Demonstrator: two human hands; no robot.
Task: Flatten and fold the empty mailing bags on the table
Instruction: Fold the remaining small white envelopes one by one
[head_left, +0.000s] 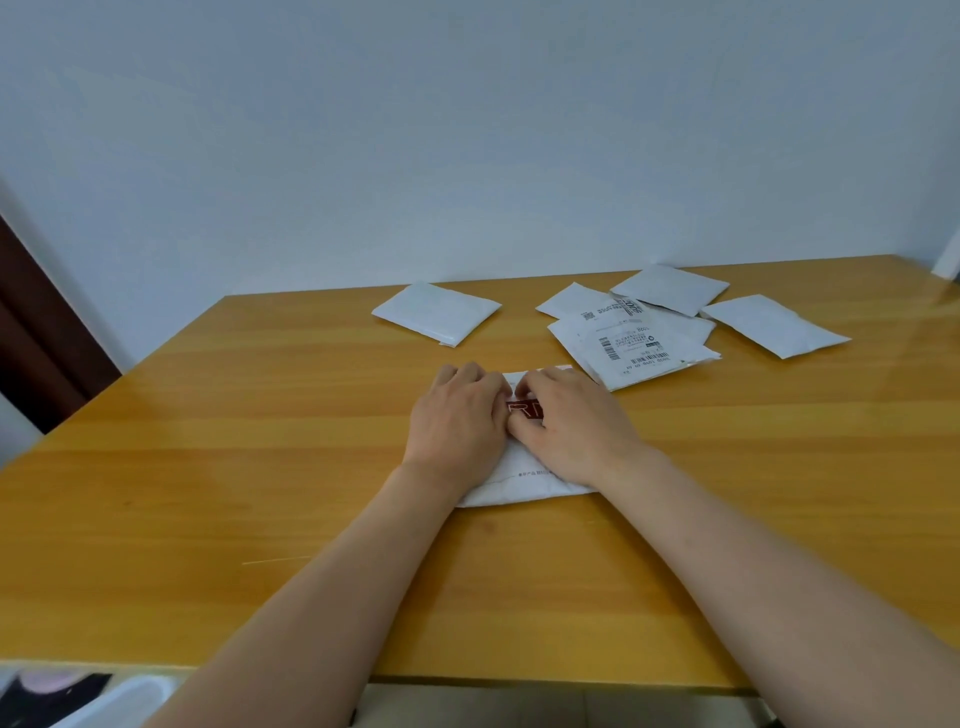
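Both hands, left hand (457, 415) and right hand (566, 423), press flat, grip holding nothing, on the near bag (524, 483); lifting early risks trapped air springing it open.

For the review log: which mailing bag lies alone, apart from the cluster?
The plain white bag at far centre-left; the others overlap or lie close together farther right.

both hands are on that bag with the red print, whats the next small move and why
Probably slide both hands apart, pressing outward to flatten it. The left hand and right hand sit close together over the middle of the white bag with the red print, and its near edge still looks puffy and crinkled on the table. Folding likely comes after.
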